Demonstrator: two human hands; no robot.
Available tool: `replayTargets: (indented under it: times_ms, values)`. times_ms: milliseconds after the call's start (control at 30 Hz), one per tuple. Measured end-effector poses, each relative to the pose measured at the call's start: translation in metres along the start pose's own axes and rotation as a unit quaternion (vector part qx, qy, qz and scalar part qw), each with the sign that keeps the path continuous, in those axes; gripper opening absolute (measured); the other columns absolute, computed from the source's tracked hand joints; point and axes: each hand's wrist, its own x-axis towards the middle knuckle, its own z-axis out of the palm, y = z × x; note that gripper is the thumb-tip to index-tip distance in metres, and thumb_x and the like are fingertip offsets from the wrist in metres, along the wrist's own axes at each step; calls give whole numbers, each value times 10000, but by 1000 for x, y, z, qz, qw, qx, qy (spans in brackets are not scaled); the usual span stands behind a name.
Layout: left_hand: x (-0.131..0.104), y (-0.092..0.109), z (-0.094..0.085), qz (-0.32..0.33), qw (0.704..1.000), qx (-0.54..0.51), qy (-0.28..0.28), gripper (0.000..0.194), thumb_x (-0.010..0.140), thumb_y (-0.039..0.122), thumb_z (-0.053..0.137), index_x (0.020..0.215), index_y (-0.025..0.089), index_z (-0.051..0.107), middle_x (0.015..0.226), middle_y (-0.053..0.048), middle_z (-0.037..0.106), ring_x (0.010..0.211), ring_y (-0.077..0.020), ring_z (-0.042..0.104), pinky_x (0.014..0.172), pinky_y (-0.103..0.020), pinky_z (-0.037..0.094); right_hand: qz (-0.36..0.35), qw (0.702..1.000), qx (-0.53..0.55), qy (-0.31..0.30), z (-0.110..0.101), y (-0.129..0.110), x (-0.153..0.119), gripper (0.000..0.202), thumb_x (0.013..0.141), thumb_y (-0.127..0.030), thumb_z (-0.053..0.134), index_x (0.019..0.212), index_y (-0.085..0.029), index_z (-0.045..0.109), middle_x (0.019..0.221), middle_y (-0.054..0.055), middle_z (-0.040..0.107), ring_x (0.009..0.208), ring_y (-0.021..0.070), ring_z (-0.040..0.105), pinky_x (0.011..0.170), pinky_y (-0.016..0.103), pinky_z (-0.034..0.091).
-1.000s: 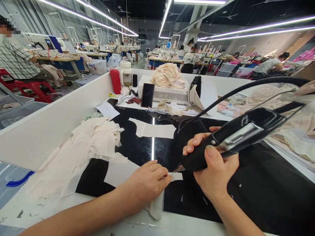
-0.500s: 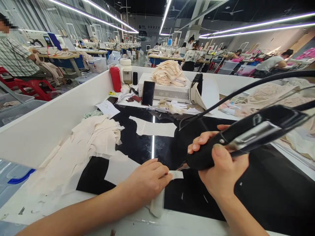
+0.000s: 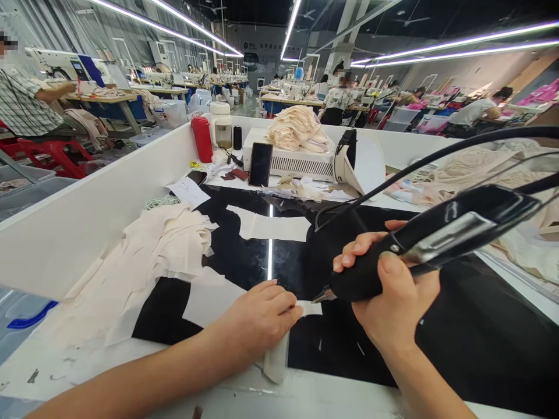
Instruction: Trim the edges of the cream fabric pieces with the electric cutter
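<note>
My right hand (image 3: pixel 395 302) is wrapped around a black corded hand tool (image 3: pixel 437 238) with a silver lever on its side. Its pointed metal tip (image 3: pixel 323 295) is at the upper edge of a small white fabric strip (image 3: pixel 311 307). The fingers of my left hand (image 3: pixel 266 311) are closed on the strip's left part, holding it low over the black work surface (image 3: pixel 332 343); whether they pinch it or only press it is partly hidden. A larger white fabric piece (image 3: pixel 209 299) lies beside my left wrist, and a pale narrow strip (image 3: pixel 276 361) lies below the hand.
A heap of cream fabric pieces (image 3: pixel 161 244) lies left. Ahead is a single cut piece (image 3: pixel 273 226). Behind stand a phone (image 3: pixel 261 164), a white vented box (image 3: pixel 301 167) with fabric on top, and a red bottle (image 3: pixel 201 138). The tool's cable (image 3: pixel 419 157) arches over the right side.
The view shifts slightly. The tool's tip, blurred before, now shows sharply at the strip's edge. Both hands keep nearly the same pose. A person at the far left has raised a forearm.
</note>
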Motion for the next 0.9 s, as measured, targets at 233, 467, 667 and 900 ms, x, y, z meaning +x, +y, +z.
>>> replayTargets:
  times_ms: [233,467,667,900]
  values:
    - [0,-1,1,4,1000,-11,-14,280,1096,93,483,1350,115,599,1095,-66,701,1033,-215,655,1074,-418,534,17,999,15,-34,4,-3,-12,405,819,-421,874,1131,-289,651,786,-45,653,583,147,634,494,283,581]
    - [1,-1,0,4,1000,-13,-19,262,1113,101,448,1308,123,623,1094,-69,700,1045,-212,657,1066,-405,534,16,999,16,-42,5,0,-13,376,854,-369,860,1155,-286,649,806,-41,671,610,146,645,524,289,594]
    - [1,-1,1,6,1000,-7,-4,224,1094,87,483,1239,121,650,1086,-72,694,1037,-206,659,1067,-408,547,7,1000,15,-18,-2,-7,-8,381,818,-363,872,1121,-272,660,775,-42,675,588,144,631,503,276,584]
    - [0,-1,-2,8,1000,-7,5,266,1093,64,433,1218,117,662,1091,-75,694,1027,-205,670,1083,-417,545,9,1000,11,-14,-6,-6,-10,409,798,-380,890,1122,-269,666,781,-42,681,588,141,636,512,274,587]
